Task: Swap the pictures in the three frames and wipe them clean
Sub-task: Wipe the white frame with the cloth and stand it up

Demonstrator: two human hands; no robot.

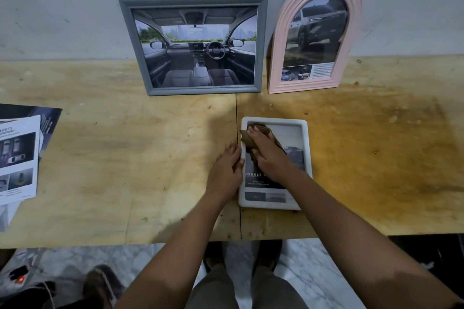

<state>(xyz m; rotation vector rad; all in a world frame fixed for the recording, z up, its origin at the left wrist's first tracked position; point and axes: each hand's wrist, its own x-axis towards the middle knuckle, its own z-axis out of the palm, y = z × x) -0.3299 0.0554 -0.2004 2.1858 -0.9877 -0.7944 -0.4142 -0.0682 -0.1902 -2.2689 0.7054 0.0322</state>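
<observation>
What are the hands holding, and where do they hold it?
The right hand presses a brown cloth flat onto the white frame. The left hand steadies that frame by its left edge.

Picture frames: three — grey rectangular frame (193,44), upper centre; pink arched frame (315,35), upper right; white rounded frame (305,148), centre.
Cloths: one, brown cloth (253,133), centre.
Hands: two.
Printed sheets (18,155): one loose stack, left edge; count unclear.

White frame (307,148) flat at centre-right under a brown cloth (261,133); grey frame (193,45) and pink arched frame (313,35) upright at upper centre
</observation>
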